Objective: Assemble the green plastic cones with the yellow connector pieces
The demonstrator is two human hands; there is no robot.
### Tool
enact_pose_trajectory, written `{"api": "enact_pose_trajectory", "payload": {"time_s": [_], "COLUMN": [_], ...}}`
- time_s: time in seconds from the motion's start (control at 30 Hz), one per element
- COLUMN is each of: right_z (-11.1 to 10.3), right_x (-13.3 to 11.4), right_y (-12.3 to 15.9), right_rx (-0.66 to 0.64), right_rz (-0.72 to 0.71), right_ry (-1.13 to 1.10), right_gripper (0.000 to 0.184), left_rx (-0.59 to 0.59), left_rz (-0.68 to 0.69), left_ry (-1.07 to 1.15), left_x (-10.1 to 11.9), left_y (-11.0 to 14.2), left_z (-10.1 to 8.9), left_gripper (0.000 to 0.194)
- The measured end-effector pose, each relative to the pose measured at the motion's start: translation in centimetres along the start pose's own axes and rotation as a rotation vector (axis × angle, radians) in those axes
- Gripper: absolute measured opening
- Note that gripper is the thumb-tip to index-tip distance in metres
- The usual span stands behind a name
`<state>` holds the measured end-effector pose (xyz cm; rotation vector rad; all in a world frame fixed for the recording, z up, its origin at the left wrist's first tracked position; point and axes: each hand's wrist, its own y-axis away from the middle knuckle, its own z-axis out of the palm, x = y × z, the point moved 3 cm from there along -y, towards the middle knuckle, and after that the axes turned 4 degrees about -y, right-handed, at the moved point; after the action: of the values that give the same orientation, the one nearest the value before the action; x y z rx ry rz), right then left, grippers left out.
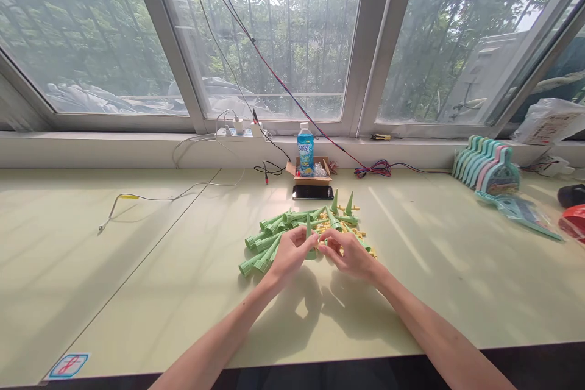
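Note:
My left hand [290, 251] is closed around a pale green plastic cone [309, 226], which stands point up between thumb and fingers. Close against its right side, my right hand [348, 251] is pinched; whatever lies between its fingertips is too small to make out. Behind and beside both hands lies a pile of green cones [256, 242], most on their sides with their ribbed ends toward the left. Two more cones [350, 204] stand upright at the back right of the pile. Small yellow plastic pieces [361, 233] lie among the cones, partly hidden by my right hand.
Behind the pile are a phone [313, 192] and a small cardboard box [313, 181] with a blue bottle [305, 151]. Coiled cable [373, 168] lies near the sill. Pastel plastic hangers [487, 164] stand far right. At left, a thin cable [150, 198] crosses the table [137, 311].

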<state>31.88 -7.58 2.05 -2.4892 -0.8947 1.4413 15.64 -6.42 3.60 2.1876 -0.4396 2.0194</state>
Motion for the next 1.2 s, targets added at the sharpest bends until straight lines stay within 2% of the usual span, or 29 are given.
{"api": "enact_pose_trajectory", "payload": {"time_s": [0.17,0.63,0.9,1.2], "right_z": [0.04,0.21,0.05,0.18], "right_x": [0.07,0.5,0.0,0.74], "right_y": [0.06,-0.16,0.01,0.02], "right_rx": [-0.005,0.009,-0.006,0.003], "right_rz": [-0.017,0.0,-0.003,0.007], "right_ry": [0.019,0.052,0.026,0.052], "right_gripper": [0.016,0.038,0.016,0.022], "left_rx": [-0.003,-0.01,0.002,-0.003], "left_rz": [-0.007,-0.005,-0.01,-0.027], "left_ry": [0.002,0.005,-0.001,0.023], "left_x": [0.18,0.1,0.14,0.22], "left_y": [0.07,0.14,0.07,0.18], "left_z": [0.12,0.09,0.02,0.16], "left_gripper": [0.034,0.032,0.033,0.03]}}
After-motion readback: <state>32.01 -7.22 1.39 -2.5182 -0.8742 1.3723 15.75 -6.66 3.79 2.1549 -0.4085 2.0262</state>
